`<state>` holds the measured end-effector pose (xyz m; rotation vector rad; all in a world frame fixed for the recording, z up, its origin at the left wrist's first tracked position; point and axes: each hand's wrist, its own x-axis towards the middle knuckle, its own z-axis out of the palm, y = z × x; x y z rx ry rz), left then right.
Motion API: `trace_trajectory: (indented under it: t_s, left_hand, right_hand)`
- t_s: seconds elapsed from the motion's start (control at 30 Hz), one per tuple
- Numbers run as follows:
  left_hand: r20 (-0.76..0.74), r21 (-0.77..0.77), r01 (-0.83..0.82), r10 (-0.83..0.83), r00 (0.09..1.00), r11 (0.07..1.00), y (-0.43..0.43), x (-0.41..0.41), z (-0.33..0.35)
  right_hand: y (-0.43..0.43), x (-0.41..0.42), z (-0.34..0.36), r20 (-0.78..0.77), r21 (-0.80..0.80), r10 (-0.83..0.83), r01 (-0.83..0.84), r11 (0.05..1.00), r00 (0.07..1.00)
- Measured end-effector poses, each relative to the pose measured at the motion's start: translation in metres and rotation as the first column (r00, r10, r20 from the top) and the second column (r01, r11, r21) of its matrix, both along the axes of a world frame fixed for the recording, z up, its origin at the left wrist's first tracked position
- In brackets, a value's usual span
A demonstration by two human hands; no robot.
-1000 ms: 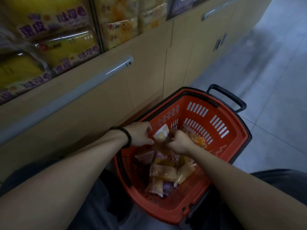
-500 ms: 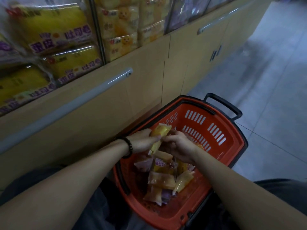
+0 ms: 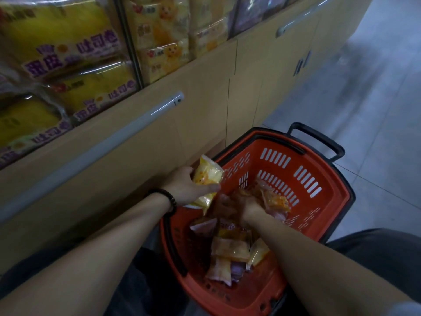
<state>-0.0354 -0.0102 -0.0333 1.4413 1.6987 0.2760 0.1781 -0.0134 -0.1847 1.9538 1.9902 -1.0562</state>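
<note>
Evidently sorting stock, we hold a yellow packet (image 3: 208, 179) in our left hand (image 3: 185, 188), fingers curled round its middle. It is raised just over the left rim of the red basket (image 3: 293, 161), clear of the pile, likely bound for the display of bread bags (image 3: 68, 53) above. Our right hand (image 3: 237, 207) is down among the loose packets (image 3: 230, 249) in the basket. Blur hides whether its fingers grip anything, though it seems to be after the next one.

basket (image 3: 330, 201) open-topped, packets (image 3: 230, 247) piled inside, cabinet (image 3: 205, 106) close beside
</note>
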Motion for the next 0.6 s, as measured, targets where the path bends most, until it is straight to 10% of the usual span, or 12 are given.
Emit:
trace_trajectory:
  t_s: [0.17,0.6]
  left_hand:
    - [0.113,-0.038,-0.039,0.043,0.993,0.999,0.004,-0.001,-0.002]
    - [0.350,-0.085,-0.123,0.146,0.925,0.989,0.013,0.012,0.021]
  right_hand:
    - [0.001,-0.009,-0.014,0.262,0.015,0.129,-0.138,0.990,0.957]
    - [-0.002,0.012,0.049,-0.159,0.128,-0.162,0.183,0.975,0.974]
